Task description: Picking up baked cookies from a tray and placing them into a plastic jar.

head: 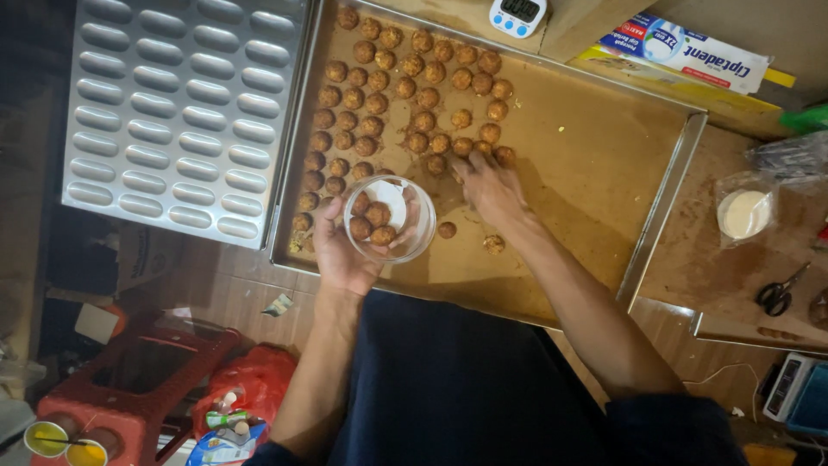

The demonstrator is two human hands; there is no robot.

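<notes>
My left hand [341,250] holds a small clear glass bowl [390,217] with several brown dough balls inside, just above the near edge of a large metal baking tray [604,147]. My right hand [487,185] reaches onto the tray, fingers down on the nearest brown balls [405,95], which lie in rough rows across the tray's far left part. Two loose balls [470,237] sit near the bowl and my right wrist.
A silver mould tray with oval hollows [177,112] lies to the left. A white timer [517,15] and a box [690,50] are at the back. A small plastic cup [743,214], scissors [779,293] and a scale [798,388] are right. A red stool [129,380] stands lower left.
</notes>
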